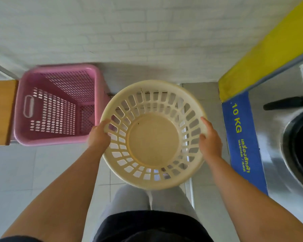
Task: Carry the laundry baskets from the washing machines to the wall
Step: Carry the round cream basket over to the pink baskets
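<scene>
Both hands point(99, 135) grip cream basket point(153, 135) — washer label point(243, 137) reads "10 KG".

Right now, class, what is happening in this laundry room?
A person holds a round cream plastic basket by its rim, left hand and right hand on opposite sides. It is empty. A square pink plastic basket, also empty, sits by the white brick wall. A steel washing machine stands to the right.

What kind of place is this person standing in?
Most likely a coin laundry. A steel front-loading washing machine bears a blue label reading "10 KG", and there are two empty laundry baskets: a pink basket by the white wall and a round cream basket being carried.
</scene>
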Available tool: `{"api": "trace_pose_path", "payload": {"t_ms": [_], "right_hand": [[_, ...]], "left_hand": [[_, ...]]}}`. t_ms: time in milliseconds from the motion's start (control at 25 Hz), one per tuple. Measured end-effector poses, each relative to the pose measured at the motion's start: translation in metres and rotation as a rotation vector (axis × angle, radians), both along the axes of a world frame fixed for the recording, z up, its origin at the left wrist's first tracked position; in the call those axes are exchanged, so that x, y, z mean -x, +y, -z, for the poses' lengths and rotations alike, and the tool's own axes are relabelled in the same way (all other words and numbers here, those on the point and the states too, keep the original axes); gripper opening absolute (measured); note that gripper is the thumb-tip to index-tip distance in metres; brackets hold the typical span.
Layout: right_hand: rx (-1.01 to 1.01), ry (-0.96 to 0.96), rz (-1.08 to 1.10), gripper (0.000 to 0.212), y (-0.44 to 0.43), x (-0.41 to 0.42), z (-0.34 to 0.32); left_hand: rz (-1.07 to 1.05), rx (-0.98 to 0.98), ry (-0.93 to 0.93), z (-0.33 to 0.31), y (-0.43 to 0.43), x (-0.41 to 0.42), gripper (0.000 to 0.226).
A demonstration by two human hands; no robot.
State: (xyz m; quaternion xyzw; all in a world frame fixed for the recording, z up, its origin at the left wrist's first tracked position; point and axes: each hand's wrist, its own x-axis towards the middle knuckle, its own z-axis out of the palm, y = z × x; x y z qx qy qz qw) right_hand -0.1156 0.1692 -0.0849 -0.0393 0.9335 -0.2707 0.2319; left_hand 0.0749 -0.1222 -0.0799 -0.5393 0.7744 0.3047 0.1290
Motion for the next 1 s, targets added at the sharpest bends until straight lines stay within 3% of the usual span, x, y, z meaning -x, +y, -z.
{"api": "trace_pose_path", "payload": {"t_ms": [200, 600, 760, 1000], "right_hand": [[-0.023, 0.011, -0.009, 0.062, -0.04, 0.066, 0.051], [-0.068, 0.059, -0.044, 0.059, -0.102, 0.12, 0.216], [-0.06, 0.072, -0.062, 0.059, -0.121, 0.121, 0.266], [-0.059, 0.08, -0.09, 0.059, -0.136, 0.129, 0.312]], "left_hand": [[0.01, 0.005, -0.081, 0.043, -0.03, 0.063, 0.065], [-0.136, 0.019, -0.061, 0.216, -0.083, 0.115, 0.061], [-0.194, -0.036, 0.045, 0.265, -0.102, 0.113, 0.059], [-0.087, -0.069, 0.158, 0.319, -0.119, 0.11, 0.058]]}}
